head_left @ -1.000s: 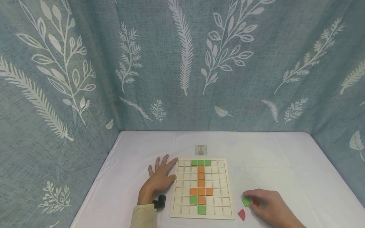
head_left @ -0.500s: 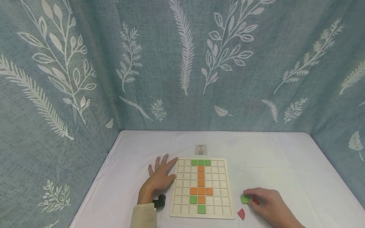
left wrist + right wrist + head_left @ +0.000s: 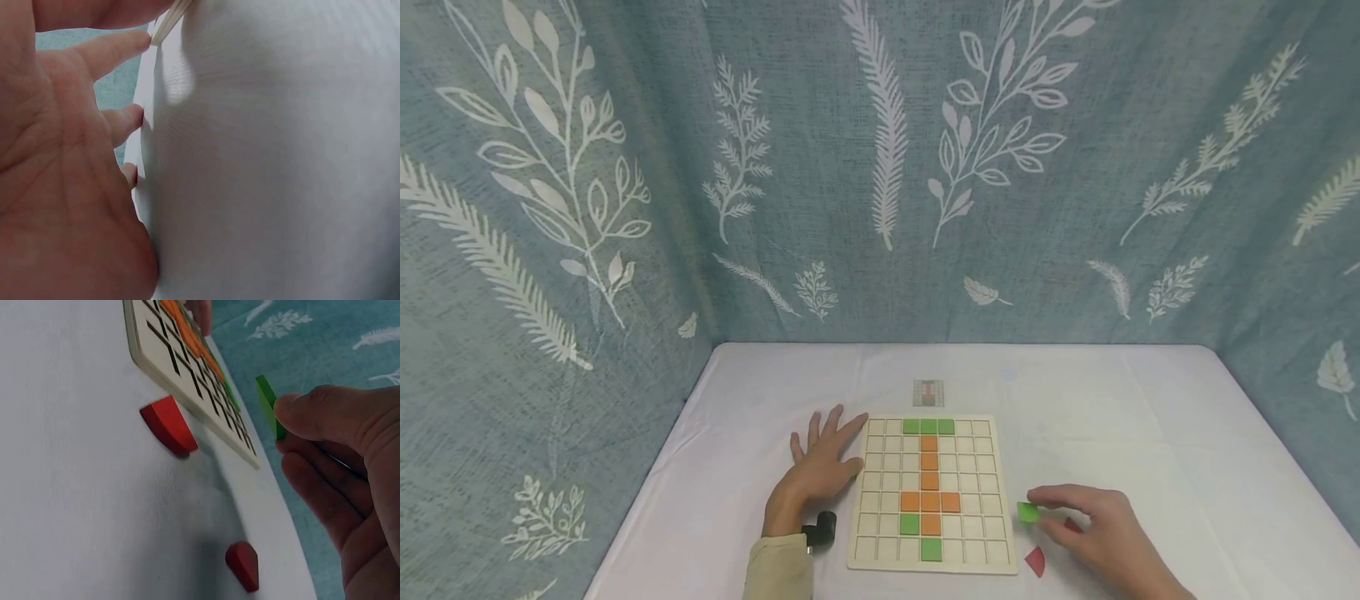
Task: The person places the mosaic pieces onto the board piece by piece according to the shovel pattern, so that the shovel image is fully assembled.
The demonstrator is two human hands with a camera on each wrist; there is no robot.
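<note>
A green square tile (image 3: 1027, 512) is pinched between the thumb and a finger of my right hand (image 3: 1105, 525), just off the right side of a wooden grid board (image 3: 973, 529). In the right wrist view the tile (image 3: 267, 403) is held above the table. My left hand (image 3: 820, 471) lies with fingers spread, its thumb and forefinger touching the board's left edge. On the board, orange tiles (image 3: 929, 481) form a column with a short crossbar. Green tiles (image 3: 928, 427) fill part of the top row, and two more sit near the bottom.
A red wedge-shaped piece (image 3: 169, 427) lies right of the board. Another red piece (image 3: 244, 565) rests under my right hand. Beyond the board lies a small pattern card (image 3: 928, 393). A black object (image 3: 825, 528) is at my left wrist. A patterned curtain (image 3: 880, 167) stands behind.
My right hand has lifted the green tile off the table and moved it left and slightly away, nearer the board. My left hand has stayed still.
</note>
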